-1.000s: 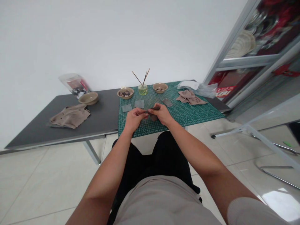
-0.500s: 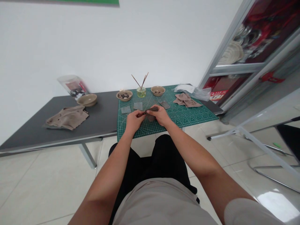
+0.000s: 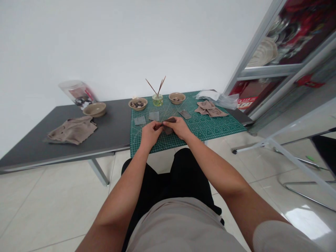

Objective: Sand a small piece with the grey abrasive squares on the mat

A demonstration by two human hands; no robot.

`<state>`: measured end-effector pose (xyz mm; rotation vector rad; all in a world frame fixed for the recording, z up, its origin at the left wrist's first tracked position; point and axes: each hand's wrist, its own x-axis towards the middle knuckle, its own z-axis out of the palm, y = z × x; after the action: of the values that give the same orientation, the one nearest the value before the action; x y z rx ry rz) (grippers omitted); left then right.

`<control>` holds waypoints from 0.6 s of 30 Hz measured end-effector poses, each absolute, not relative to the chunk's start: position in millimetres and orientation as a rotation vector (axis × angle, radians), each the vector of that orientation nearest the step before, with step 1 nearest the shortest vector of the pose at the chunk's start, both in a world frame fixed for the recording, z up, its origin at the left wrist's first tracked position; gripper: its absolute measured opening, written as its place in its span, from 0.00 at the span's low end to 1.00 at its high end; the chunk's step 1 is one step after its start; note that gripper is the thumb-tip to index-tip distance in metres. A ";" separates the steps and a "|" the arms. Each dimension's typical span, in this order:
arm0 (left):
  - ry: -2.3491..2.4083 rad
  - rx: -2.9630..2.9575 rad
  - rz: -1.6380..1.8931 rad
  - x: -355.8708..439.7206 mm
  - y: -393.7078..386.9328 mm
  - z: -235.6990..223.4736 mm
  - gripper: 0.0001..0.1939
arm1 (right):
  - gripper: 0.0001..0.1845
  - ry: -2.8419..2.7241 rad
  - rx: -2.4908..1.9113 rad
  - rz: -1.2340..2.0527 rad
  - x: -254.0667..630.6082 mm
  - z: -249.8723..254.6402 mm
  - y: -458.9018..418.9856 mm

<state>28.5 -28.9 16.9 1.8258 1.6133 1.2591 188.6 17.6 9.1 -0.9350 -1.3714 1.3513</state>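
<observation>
At the far left of the dark grey rectangular table lies a crumpled brown cloth; behind it are a shallow tan bowl and a clear plastic cylindrical container with red-and-white print too blurred to read.

Next comes the green cutting mat with white grid lines; any scale digits are too small to make out. On its left stand a tan bowl of small dark and pale pieces and 2 grey translucent squares.

Near the middle, the left hand pinches the left end of a thin dark grey-brown flat piece between thumb and fingers. The right hand grips its other side, thumb pressed on it. The piece is between the hands, above the mat's near part. The step looks like close fingertip work on this piece; the next move calls for steady, matched pressure from both hands.

Farther right lie a grey rectangular piece, a smaller brown cloth and, at the edge, a red-and-white sign with illegible characters.
</observation>
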 end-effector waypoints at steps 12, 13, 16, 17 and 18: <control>1.664 1.788 1.254 29.9 -30.1 16.1 0.04 | 0.20 -1.354 -0.895 1.401 188.3 8.3 19.0; 1.647 1.773 1.256 29.5 -29.3 15.7 0.04 | 0.20 -1.355 -0.886 1.418 188.3 8.3 19.0; 1.573 1.810 1.234 27.8 -27.7 14.1 0.05 | 0.20 -1.361 -0.898 1.392 188.2 6.7 20.0; 1.559 1.838 1.223 27.4 -27.6 13.8 0.05 | 0.20 -1.363 -0.911 1.366 188.1 5.6 20.6; 1.557 1.865 1.214 27.2 -27.7 13.6 0.05 | 0.19 -1.365 -0.922 1.341 187.9 4.4 21.3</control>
<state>27.2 -27.7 13.6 1.8648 1.5570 1.2142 187.9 21.3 4.4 -0.9221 -1.3655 1.3405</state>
